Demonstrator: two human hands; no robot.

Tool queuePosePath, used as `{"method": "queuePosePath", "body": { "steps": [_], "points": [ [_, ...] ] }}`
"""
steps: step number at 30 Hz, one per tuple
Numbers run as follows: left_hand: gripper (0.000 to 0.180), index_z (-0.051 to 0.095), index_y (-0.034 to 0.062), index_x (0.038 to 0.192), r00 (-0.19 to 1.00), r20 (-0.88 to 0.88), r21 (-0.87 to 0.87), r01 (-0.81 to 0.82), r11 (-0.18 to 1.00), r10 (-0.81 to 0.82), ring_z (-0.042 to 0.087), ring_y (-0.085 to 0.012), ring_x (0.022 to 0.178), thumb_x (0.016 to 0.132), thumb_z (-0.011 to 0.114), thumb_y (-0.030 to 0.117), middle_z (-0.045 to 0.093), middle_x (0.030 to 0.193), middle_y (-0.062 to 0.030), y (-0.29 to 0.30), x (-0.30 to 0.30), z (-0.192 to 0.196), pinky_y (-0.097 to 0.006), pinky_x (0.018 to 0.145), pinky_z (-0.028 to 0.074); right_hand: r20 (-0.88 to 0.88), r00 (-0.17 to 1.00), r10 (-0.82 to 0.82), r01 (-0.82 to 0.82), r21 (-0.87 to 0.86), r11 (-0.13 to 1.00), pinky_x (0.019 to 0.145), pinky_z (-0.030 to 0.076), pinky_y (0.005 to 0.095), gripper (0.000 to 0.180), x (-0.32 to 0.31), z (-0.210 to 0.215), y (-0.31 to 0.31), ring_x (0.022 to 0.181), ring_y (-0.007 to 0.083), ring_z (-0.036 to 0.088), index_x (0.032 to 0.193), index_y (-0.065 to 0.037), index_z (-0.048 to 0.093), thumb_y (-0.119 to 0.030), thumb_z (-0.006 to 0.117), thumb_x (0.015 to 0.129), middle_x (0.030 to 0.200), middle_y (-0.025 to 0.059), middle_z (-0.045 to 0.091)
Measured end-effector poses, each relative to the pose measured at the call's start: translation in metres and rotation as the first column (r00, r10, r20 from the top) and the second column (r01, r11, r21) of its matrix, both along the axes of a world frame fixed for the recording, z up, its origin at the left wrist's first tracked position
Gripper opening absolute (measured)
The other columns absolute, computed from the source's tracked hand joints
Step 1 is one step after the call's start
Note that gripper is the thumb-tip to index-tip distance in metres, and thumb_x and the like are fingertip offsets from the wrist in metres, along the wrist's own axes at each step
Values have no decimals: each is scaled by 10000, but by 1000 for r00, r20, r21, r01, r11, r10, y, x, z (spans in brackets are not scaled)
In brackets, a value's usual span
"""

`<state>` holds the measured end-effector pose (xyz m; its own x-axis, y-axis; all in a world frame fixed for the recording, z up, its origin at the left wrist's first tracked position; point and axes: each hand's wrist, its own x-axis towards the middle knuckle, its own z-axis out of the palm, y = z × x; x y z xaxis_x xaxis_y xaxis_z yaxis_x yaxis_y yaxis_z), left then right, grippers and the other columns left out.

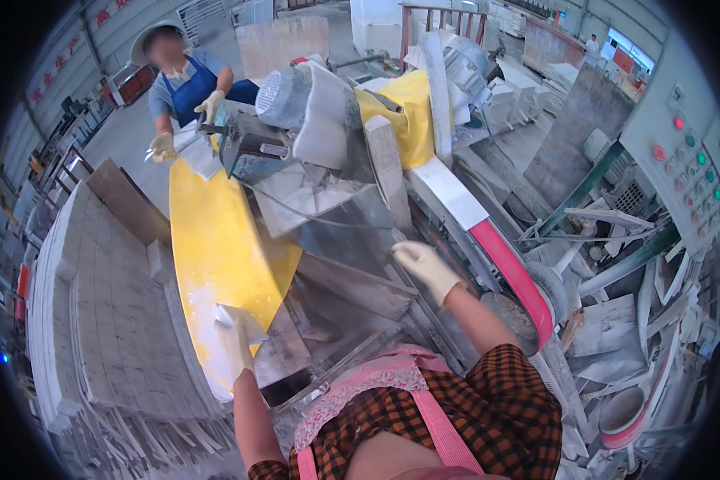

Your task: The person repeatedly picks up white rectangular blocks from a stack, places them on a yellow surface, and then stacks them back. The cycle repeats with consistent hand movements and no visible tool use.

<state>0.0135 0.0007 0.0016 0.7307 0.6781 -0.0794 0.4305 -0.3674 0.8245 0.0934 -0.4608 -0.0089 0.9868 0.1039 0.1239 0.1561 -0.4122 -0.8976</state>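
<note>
My left hand [235,344], in a pale glove, is closed at the near end of a yellow sheet [208,240]. A small flat white piece [252,324] shows at its fingers. The yellow sheet covers a long surface to my left. My right hand [428,270], also gloved, hovers over the grey machine bed [352,220] with its fingers curled. Whatever those fingers hold, if anything, is too small to make out. Right of that hand runs a pink-red curved band [516,276] on the machine frame.
Across the machine, a co-worker [188,84] in a blue apron handles white pieces. Stacked grey-white slabs [120,296] stand at left. A motor [284,94] and yellow cover [412,116] rise ahead. The control panel [680,160] hangs at right, above broken slabs [608,328].
</note>
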Motion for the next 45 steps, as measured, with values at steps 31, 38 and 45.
{"method": "queuePosePath", "body": {
  "steps": [31, 38, 45],
  "points": [
    [691, 359, -23, 1505, 987, -38, -128, -158, 979, 154, 625, -317, 1142, 920, 611, 244, 550, 1339, -208, -12, -3, 8, -399, 840, 594, 283, 929, -240, 369, -770, 521, 1253, 134, 514, 680, 208, -60, -128, 1525, 290, 269, 1532, -74, 435, -462, 541, 983, 1617, 139, 375],
    [805, 253, -74, 1561, 993, -67, -151, -102, 983, 93, 521, -349, 1318, 905, 610, 226, 459, 1482, -268, -18, -4, 19, -389, 1085, 433, 282, 932, -227, 360, -781, 511, 1250, 145, 505, 679, 138, -58, -149, 1506, 312, 298, 1552, -65, 392, -424, 532, 993, 1602, 156, 387],
    [772, 287, -73, 1538, 1000, 28, -185, -8, 983, 14, 539, -327, 1277, 918, 611, 255, 513, 1393, -257, -6, -3, 6, -412, 1100, 419, 133, 990, -52, 122, -602, 789, 1228, 279, 408, 565, 55, -20, -229, 1472, 322, 385, 1479, -61, 490, -274, 609, 970, 1555, 174, 458]
  ]
}}
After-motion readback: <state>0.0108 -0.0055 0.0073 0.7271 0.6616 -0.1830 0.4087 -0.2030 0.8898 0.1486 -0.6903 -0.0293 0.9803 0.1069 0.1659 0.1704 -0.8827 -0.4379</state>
